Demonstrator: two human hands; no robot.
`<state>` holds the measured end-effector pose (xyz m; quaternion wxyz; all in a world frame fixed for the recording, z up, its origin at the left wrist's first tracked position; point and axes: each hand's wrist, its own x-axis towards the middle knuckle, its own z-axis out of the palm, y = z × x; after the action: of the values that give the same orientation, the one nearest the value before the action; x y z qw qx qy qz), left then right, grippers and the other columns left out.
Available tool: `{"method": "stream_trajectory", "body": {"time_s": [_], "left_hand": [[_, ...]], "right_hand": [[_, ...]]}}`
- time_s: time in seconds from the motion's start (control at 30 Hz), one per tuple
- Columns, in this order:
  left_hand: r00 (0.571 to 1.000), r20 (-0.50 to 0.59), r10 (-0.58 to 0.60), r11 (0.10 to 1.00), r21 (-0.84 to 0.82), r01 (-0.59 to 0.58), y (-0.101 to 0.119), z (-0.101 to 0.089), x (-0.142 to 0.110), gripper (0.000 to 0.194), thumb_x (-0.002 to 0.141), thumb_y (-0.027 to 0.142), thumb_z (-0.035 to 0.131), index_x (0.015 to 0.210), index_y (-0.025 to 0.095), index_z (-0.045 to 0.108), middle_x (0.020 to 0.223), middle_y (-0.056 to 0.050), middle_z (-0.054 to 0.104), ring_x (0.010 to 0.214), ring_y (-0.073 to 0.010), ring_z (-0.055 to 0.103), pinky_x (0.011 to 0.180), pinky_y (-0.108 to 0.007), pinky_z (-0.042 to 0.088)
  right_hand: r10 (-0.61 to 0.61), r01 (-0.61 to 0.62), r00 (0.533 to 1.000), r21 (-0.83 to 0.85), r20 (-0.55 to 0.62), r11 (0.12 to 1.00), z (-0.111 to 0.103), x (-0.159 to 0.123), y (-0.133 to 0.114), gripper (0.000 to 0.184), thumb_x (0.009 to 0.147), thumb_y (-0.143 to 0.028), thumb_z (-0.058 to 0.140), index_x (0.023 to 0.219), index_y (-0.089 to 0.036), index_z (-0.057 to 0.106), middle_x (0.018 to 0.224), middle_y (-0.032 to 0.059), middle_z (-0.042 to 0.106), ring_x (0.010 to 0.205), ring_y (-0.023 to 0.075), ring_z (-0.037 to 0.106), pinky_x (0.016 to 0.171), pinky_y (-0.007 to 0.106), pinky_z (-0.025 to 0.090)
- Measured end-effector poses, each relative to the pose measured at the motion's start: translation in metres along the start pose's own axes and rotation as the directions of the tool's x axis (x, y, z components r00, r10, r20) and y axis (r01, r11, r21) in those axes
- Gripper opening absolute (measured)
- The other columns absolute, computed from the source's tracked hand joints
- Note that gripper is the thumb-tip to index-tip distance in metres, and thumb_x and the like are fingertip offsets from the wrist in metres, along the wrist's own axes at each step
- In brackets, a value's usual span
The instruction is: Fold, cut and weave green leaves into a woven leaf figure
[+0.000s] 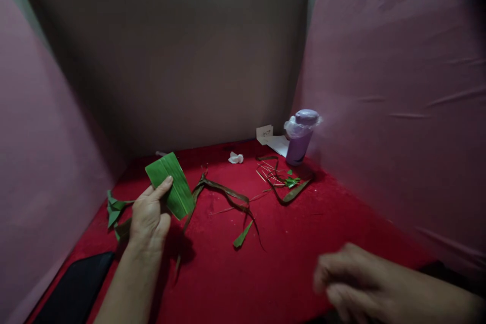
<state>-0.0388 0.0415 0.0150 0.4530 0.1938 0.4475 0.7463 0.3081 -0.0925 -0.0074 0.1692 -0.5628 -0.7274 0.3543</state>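
My left hand (150, 215) holds up a rectangular piece of green leaf (175, 190), its thumb pressed flat on the face of the leaf. Parallel veins run along the piece. To the right, my right hand (353, 281) hovers over the near right part of the red cloth, blurred by motion. Its fingers look curled, but whether anything is in them cannot be made out. Brown dried leaf strips (224, 190) lie beyond and between the hands. A small green leaf scrap (243, 235) rests in the middle of the cloth.
More green leaf pieces (114, 208) lie left of my left hand, near a dark flat object (74, 288). At the back right stand a purple tumbler (299, 144) and white papers (277, 144). Thin sticks (270, 174) and crumpled white tissue (236, 158) lie on the red cloth (228, 283).
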Motion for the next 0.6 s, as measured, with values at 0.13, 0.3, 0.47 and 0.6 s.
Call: {"method": "stream_trajectory", "body": {"time_s": [0.13, 0.3, 0.47, 0.6], "left_hand": [[0.999, -0.036, -0.005, 1.0, 0.003, 0.006, -0.002, -0.002, 0.004, 0.015, 0.07, 0.0, 0.062, 0.076, 0.012, 0.069, 0.072, -0.003, 0.071, 0.058, -0.011, 0.065, 0.072, -0.027, 0.057], [0.998, -0.064, -0.006, 1.0, -0.002, 0.006, -0.006, -0.005, 0.008, 0.016, 0.068, -0.001, 0.063, 0.077, 0.011, 0.069, 0.072, -0.002, 0.07, 0.06, -0.0097, 0.064, 0.072, -0.025, 0.056], [0.997, -0.081, -0.009, 1.0, -0.009, 0.009, -0.007, -0.007, 0.011, 0.014, 0.069, 0.0, 0.063, 0.075, 0.011, 0.068, 0.071, -0.002, 0.07, 0.061, -0.0104, 0.064, 0.073, -0.026, 0.055], [0.995, -0.101, -0.021, 1.0, -0.013, 0.02, -0.005, -0.007, 0.012, 0.014, 0.068, 0.002, 0.064, 0.078, 0.011, 0.069, 0.072, -0.004, 0.07, 0.062, -0.0119, 0.065, 0.074, -0.029, 0.055]], "right_hand": [[-0.246, 0.246, 0.969, 0.015, -0.007, 0.969, 0.004, 0.06, -0.041, 0.018, 0.089, -0.03, 0.048, 0.086, -0.024, 0.064, 0.079, 0.0008, 0.065, 0.071, 0.0132, 0.058, 0.064, 0.025, 0.045], [-0.551, 0.511, 0.828, -0.262, -0.109, 0.819, 0.025, 0.139, -0.064, 0.023, 0.091, -0.021, 0.044, 0.105, -0.02, 0.062, 0.095, 0.0055, 0.065, 0.088, 0.0163, 0.057, 0.077, 0.029, 0.044], [-0.646, 0.557, 0.763, -0.529, 0.022, 0.64, 0.044, 0.213, -0.079, 0.035, 0.093, -0.022, 0.038, 0.126, -0.022, 0.05, 0.129, 0.0064, 0.053, 0.111, 0.0214, 0.046, 0.089, 0.037, 0.04], [-0.645, 0.568, 0.759, -0.58, 0.093, 0.584, 0.06, 0.255, -0.091, 0.042, 0.084, -0.018, 0.048, 0.125, -0.022, 0.05, 0.132, 0.0055, 0.051, 0.117, 0.0266, 0.04, 0.089, 0.042, 0.037]]}}
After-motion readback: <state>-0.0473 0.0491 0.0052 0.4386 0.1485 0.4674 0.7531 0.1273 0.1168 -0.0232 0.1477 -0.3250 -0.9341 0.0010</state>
